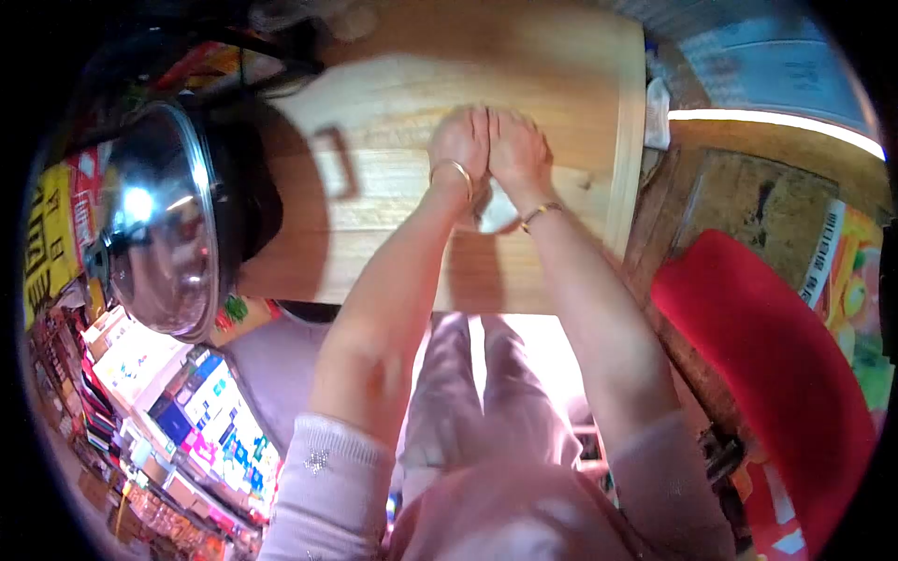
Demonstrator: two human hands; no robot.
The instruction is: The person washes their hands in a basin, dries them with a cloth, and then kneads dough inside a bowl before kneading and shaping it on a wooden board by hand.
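Note:
My left hand (459, 142) and my right hand (517, 150) are side by side, touching, on a pale wooden board (393, 215). Their fingers are curled down and hidden from view. A small white lump (497, 211) shows between my wrists, close under the heels of my hands; whether the hands touch it cannot be made out. A gold bangle is on my left wrist and a dark and yellow band on my right.
A dark pot with a shiny glass lid (159, 224) stands left of the board. At the right are a red rounded object (767, 374) and a colourful printed box (851, 299). Printed packages (215, 411) lie at the lower left. A white cloth (658, 114) hangs beyond the right edge.

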